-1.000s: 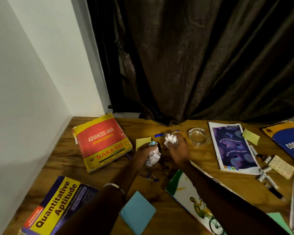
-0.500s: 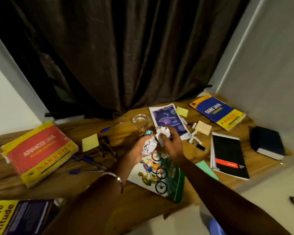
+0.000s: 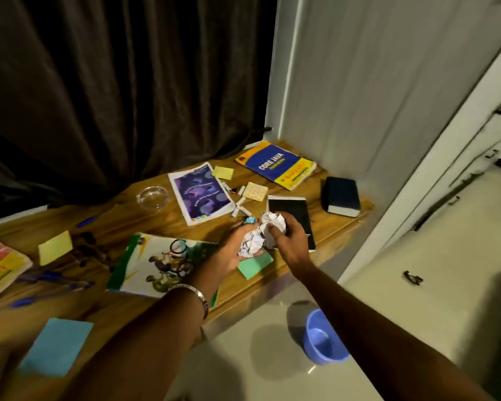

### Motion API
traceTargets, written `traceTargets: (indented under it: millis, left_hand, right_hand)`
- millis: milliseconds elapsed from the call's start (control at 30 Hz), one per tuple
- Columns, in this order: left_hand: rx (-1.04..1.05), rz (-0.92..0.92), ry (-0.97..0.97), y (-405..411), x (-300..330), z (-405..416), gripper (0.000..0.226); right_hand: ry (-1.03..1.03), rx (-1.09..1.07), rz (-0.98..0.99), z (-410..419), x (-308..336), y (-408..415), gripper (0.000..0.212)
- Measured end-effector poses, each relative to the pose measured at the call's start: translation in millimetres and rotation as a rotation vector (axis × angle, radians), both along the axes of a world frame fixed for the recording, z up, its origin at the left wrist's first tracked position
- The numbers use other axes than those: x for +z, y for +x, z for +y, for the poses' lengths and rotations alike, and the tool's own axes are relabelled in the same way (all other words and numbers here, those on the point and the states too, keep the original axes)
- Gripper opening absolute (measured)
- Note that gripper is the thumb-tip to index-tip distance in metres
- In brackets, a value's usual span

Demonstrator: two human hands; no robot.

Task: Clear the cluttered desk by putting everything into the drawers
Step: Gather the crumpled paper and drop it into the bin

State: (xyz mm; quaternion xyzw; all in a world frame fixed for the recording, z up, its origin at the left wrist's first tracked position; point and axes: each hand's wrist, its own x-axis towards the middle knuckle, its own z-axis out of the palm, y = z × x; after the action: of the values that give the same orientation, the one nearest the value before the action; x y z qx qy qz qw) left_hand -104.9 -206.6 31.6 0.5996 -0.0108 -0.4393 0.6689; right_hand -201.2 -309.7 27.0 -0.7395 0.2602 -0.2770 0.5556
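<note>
Dark curtains hang behind a wooden desk point(image 3: 162, 218) set against a pale wall, its top strewn with books, sticky notes, pens and a glass ashtray point(image 3: 152, 197). Over its front right corner, above the black notebook point(image 3: 294, 215) and green note point(image 3: 255, 264), both hands meet. The left hand point(image 3: 232, 250) is cupped palm up, fingers half curled around one crumpled paper ball point(image 3: 250, 244); the right hand point(image 3: 288, 238) pinches a second paper ball point(image 3: 274, 222) from above. No drawer shows here, so both wads are not yet stowed. Gathering them into one firm fist would likely free a hand for the drawer pull, and keeping them squeezed should stop loose paper from springing out.
</note>
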Motion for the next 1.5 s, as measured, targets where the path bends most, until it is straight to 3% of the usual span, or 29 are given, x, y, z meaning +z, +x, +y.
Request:
traceTargets:
  millis: [267, 367, 533, 800, 900, 1100, 1500]
  left_hand:
    - [-0.125, 0.059, -0.047, -61.1, 4.6, -69.6, 0.021]
    - [-0.184, 0.015, -0.068, -72.0, -5.5, -93.4, 0.037]
    - [-0.319, 0.055, -0.060, -87.8, -26.4, -146.8, 0.013]
    - [-0.473, -0.005, 0.097, -105.6, -81.4, -229.3, 0.018]
    - [-0.500, 0.016, 0.127, -111.8, -104.4, -247.0, 0.025]
    - [-0.521, 0.106, 0.161, -124.0, -153.9, -285.0, 0.009]
    - [-0.467, 0.213, 0.362, -158.5, -331.2, -336.5, 0.024]
  right_hand:
    - [0.059, -0.130, -0.011, -56.6, -8.6, -77.0, 0.025]
    - [0.039, -0.195, 0.002, -79.3, -12.3, -97.7, 0.022]
    - [0.089, -0.307, 0.048, -115.2, -24.7, -119.0, 0.018]
    - [0.212, -0.491, 0.115, -169.3, -68.2, -140.1, 0.019]
    - [0.251, -0.530, 0.137, -184.8, -87.4, -149.7, 0.020]
    - [0.308, -0.591, 0.199, -219.5, -132.5, -169.3, 0.021]
    - [0.417, -0.577, 0.369, -272.7, -281.4, -202.9, 0.021]
